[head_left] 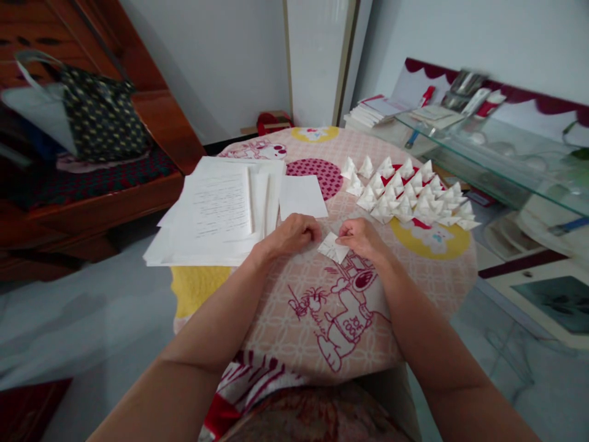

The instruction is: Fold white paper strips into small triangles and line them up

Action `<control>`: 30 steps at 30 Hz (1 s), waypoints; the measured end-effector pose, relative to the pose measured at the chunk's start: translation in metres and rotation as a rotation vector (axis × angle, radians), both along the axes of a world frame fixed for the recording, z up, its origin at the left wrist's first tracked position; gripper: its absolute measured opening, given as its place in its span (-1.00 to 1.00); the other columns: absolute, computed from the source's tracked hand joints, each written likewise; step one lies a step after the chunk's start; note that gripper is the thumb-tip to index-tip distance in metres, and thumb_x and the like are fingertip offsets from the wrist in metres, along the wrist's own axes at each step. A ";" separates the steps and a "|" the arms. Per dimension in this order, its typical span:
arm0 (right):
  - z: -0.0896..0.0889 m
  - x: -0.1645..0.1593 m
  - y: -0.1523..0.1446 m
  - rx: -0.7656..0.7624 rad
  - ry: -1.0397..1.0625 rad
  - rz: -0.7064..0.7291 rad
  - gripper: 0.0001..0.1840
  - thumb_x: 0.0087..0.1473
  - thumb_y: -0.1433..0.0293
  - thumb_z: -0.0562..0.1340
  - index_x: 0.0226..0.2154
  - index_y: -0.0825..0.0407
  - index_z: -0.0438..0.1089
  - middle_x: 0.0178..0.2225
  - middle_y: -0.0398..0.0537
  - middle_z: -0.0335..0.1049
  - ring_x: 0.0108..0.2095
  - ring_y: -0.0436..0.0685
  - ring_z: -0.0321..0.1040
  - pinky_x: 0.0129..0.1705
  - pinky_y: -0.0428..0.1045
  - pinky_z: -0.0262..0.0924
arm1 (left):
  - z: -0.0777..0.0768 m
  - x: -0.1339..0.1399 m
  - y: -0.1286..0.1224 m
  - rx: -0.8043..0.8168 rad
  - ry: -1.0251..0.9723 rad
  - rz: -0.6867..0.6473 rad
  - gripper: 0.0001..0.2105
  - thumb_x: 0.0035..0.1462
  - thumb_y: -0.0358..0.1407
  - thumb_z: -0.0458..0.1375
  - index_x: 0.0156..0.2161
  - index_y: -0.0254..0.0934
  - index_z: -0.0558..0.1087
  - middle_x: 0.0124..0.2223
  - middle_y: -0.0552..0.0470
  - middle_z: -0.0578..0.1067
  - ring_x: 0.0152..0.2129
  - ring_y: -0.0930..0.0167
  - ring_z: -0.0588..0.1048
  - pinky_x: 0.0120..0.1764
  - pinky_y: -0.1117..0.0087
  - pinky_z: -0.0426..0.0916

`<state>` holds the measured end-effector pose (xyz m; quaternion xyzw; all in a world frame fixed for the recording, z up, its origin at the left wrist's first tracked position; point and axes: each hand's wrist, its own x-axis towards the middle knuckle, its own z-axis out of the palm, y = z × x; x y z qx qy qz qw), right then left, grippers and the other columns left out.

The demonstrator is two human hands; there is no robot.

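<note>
At the far left, a dark patterned bag (pixel 101 116) is set on a wooden bench (pixel 165 123), well apart from the table, where the work surface is not crowded by it. On the left part of the patterned tablecloth (pixel 285 319), a stack of papers (pixel 207 239) is laid flat, its edges loosely offset; it is probably kept there so that sheets can be reached by the near arm. A blank sheet (pixel 301 193) is placed at the stack's right side, just beyond the hands.

The left hand (pixel 297 232) is rested near the cloth with its fingers curled inward; whether anything is enclosed by them cannot be told. Just to its right, in front of the body, the small folded paper (pixel 332 248) is held low over the cloth, its right corner pinched by the thumb and fingers of the right hand (pixel 361 236). By that corner grip, most of its face is left exposed, and the cloth below may serve as backing.

Farther right, pointed paper pieces (pixel 405 209) are stood in close rows, presumably grouped to be kept apart from the loose sheets. Beyond them, a glass shelf (pixel 510 159) is seen.
</note>
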<state>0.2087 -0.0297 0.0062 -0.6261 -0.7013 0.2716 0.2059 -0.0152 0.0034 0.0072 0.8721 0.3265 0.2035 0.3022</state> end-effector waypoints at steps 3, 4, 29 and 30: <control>0.000 0.002 0.000 -0.014 0.027 -0.001 -0.92 -0.08 0.44 0.36 -0.53 0.04 0.45 -0.60 -0.20 0.34 -0.52 0.01 0.22 -0.44 -0.06 -0.02 | 0.002 0.008 -0.003 -0.045 0.026 0.123 -0.66 0.03 -0.53 0.01 -0.21 -0.31 0.60 -0.38 0.04 0.60 -0.45 0.46 0.49 -0.28 0.44 0.33; 0.000 0.002 0.000 -0.022 0.036 -0.003 -0.92 -0.09 0.44 0.36 -0.52 0.04 0.45 -0.60 -0.20 0.33 -0.52 0.01 0.22 -0.45 -0.06 -0.02 | 0.002 0.011 -0.004 -0.056 0.044 0.148 -0.68 0.07 -0.50 0.04 -0.16 -0.31 0.60 -0.37 0.04 0.60 -0.45 0.45 0.48 -0.29 0.43 0.32; 0.009 0.019 -0.007 -0.247 0.271 0.075 -0.80 0.05 0.24 0.28 -0.45 0.03 0.47 -0.69 -0.25 0.24 -0.67 -0.06 0.09 -0.61 -0.10 -0.09 | -0.006 0.033 -0.008 -0.344 -0.409 0.222 -0.84 -0.03 -0.46 0.24 -0.27 -0.33 0.50 -0.49 0.15 0.44 -0.54 0.55 0.38 -0.44 0.50 0.25; 0.009 0.020 -0.007 -0.255 0.318 0.067 -0.79 0.04 0.23 0.28 -0.45 0.03 0.46 -0.70 -0.26 0.22 -0.69 -0.06 0.07 -0.62 -0.10 -0.11 | -0.004 0.032 -0.009 -0.347 -0.440 0.217 -0.84 -0.03 -0.46 0.25 -0.26 -0.34 0.50 -0.49 0.14 0.43 -0.55 0.55 0.38 -0.45 0.51 0.25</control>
